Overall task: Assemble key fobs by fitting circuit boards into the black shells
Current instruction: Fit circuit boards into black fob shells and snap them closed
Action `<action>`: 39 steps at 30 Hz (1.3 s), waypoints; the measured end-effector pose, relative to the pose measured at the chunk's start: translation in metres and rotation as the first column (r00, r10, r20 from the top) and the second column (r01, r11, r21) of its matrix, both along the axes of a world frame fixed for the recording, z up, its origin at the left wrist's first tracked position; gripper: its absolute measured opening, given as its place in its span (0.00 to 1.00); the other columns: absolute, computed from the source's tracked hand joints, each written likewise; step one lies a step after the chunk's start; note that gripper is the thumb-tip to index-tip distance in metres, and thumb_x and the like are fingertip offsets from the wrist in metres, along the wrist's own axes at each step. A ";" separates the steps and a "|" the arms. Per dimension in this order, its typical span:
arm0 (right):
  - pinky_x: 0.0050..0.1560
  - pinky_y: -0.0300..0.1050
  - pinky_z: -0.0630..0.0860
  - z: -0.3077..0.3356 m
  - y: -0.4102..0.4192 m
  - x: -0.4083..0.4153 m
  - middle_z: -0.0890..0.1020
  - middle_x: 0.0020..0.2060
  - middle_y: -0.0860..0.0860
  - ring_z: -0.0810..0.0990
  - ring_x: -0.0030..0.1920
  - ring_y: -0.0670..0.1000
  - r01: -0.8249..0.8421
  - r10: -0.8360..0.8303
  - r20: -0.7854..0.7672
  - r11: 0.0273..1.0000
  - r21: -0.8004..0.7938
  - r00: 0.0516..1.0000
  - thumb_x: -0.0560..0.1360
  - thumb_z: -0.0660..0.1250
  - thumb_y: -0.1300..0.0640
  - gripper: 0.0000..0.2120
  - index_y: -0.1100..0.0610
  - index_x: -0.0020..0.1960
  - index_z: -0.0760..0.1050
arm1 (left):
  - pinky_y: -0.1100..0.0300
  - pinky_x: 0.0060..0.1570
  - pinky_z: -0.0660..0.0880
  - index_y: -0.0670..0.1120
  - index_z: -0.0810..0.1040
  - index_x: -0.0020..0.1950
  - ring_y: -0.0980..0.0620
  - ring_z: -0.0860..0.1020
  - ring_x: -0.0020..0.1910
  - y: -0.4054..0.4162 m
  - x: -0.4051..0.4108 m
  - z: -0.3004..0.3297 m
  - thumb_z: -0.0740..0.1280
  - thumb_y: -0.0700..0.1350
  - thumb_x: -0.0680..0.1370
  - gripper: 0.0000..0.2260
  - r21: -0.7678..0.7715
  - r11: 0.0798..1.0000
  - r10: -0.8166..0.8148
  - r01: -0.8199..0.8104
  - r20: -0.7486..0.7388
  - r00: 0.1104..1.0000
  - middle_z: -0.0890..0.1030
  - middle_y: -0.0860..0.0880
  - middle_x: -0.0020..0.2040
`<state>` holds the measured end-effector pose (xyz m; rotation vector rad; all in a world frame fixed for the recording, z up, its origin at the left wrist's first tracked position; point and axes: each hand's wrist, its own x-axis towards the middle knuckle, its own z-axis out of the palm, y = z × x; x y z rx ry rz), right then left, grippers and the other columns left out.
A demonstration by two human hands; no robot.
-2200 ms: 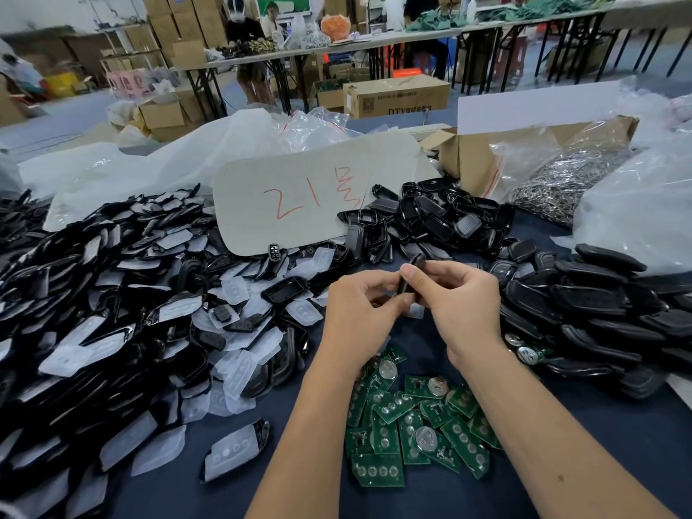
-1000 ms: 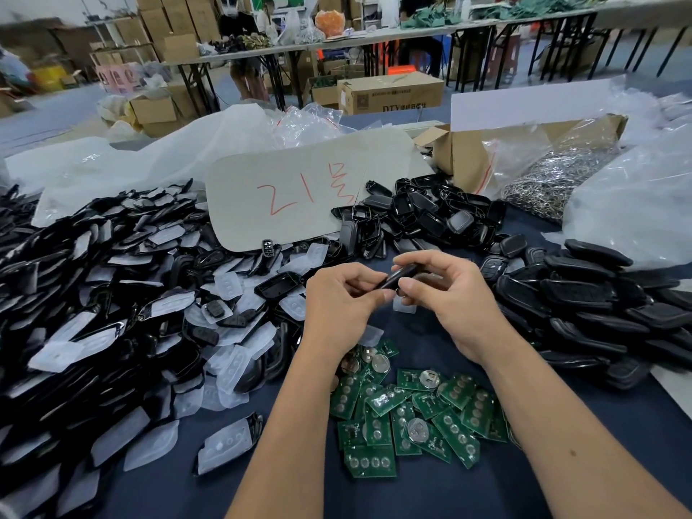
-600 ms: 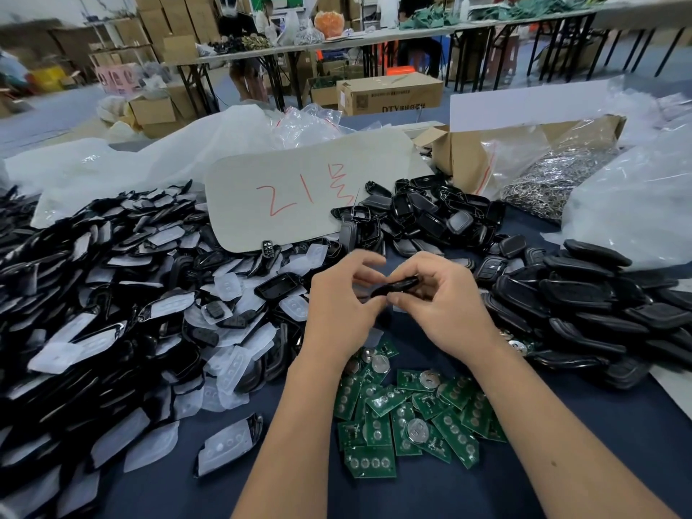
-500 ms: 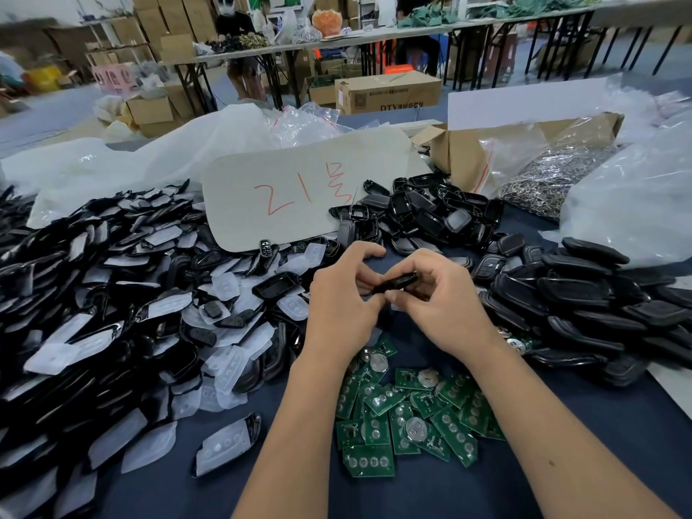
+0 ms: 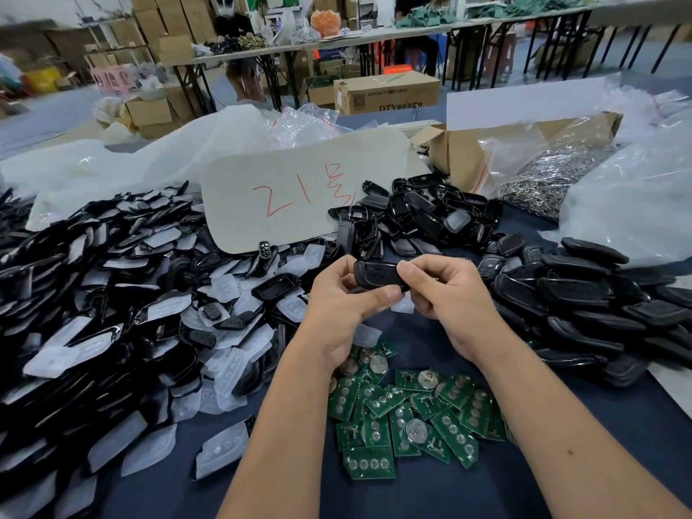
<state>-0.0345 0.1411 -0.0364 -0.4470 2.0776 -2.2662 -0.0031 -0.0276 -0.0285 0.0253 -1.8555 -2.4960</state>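
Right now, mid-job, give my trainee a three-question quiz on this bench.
1. True or false: both hands, left and right, grip one black shell.
2. The green boards lie: A) nearer the person than the hands, B) in the cardboard box, C) on the card.
3. Fill in: the card's writing is ____ in colour.

Key: 1 true; 2 A; 3 red.
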 end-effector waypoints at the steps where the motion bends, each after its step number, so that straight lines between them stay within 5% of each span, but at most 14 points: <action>1: 0.27 0.38 0.61 0.000 0.001 0.000 0.69 0.25 0.49 0.62 0.27 0.49 -0.013 0.013 0.007 1.000 -0.009 1.000 0.80 0.71 0.53 0.11 0.55 0.41 0.84 | 0.51 0.52 0.83 0.33 0.76 0.55 0.40 0.85 0.52 0.000 0.001 0.000 0.79 0.30 0.68 0.19 0.016 1.000 -0.017 0.018 -0.001 1.000 0.84 0.38 0.49; 11: 0.25 0.35 0.59 0.004 -0.002 0.003 0.66 0.24 0.49 0.60 0.23 0.46 0.007 -0.007 0.026 1.000 0.016 1.000 0.82 0.69 0.58 0.17 0.58 0.34 0.77 | 0.56 0.48 0.84 0.29 0.76 0.58 0.43 0.86 0.47 0.003 0.004 0.001 0.75 0.30 0.69 0.20 0.092 0.995 -0.033 0.027 0.063 0.997 0.84 0.37 0.49; 17: 0.24 0.36 0.57 0.004 -0.002 0.002 0.64 0.24 0.49 0.57 0.24 0.47 0.002 0.008 0.132 0.998 -0.069 0.991 0.82 0.68 0.59 0.22 0.54 0.30 0.72 | 0.58 0.46 0.84 0.35 0.80 0.55 0.44 0.86 0.45 0.007 0.004 0.005 0.77 0.36 0.65 0.20 0.104 0.994 -0.023 0.012 0.096 0.995 0.81 0.34 0.51; 21: 0.25 0.37 0.58 0.005 -0.004 0.003 0.64 0.24 0.49 0.58 0.23 0.47 0.030 -0.024 0.125 0.998 -0.051 0.992 0.83 0.68 0.60 0.24 0.52 0.28 0.71 | 0.54 0.46 0.84 0.40 0.74 0.61 0.42 0.87 0.43 0.007 0.003 0.002 0.77 0.31 0.70 0.23 0.086 0.995 0.040 -0.046 0.073 0.997 0.83 0.38 0.42; 29: 0.34 0.42 0.66 0.000 -0.006 0.006 0.72 0.27 0.44 0.68 0.30 0.44 0.287 -0.238 -0.205 0.922 0.261 0.949 0.80 0.71 0.58 0.15 0.55 0.35 0.76 | 0.48 0.42 0.84 0.52 0.72 0.52 0.46 0.87 0.44 0.015 0.003 -0.002 0.81 0.35 0.70 0.22 -0.323 0.917 0.222 -0.235 -0.077 0.972 0.84 0.45 0.49; 33: 0.38 0.42 0.70 0.000 -0.007 0.007 0.77 0.32 0.47 0.72 0.34 0.45 0.284 -0.218 -0.245 0.918 0.276 0.945 0.81 0.70 0.57 0.12 0.54 0.38 0.77 | 0.53 0.39 0.84 0.48 0.72 0.46 0.44 0.87 0.41 0.011 0.003 -0.002 0.77 0.37 0.75 0.15 -0.282 0.921 0.250 -0.268 -0.097 0.963 0.81 0.48 0.43; 39: 0.28 0.42 0.71 -0.003 -0.003 0.005 0.78 0.25 0.51 0.73 0.23 0.49 0.217 -0.210 -0.057 0.964 0.155 0.976 0.80 0.72 0.55 0.12 0.56 0.39 0.79 | 0.61 0.37 0.83 0.41 0.78 0.41 0.41 0.87 0.39 0.009 -0.003 -0.005 0.70 0.40 0.82 0.10 -0.142 0.958 0.262 -0.250 0.069 0.963 0.83 0.31 0.48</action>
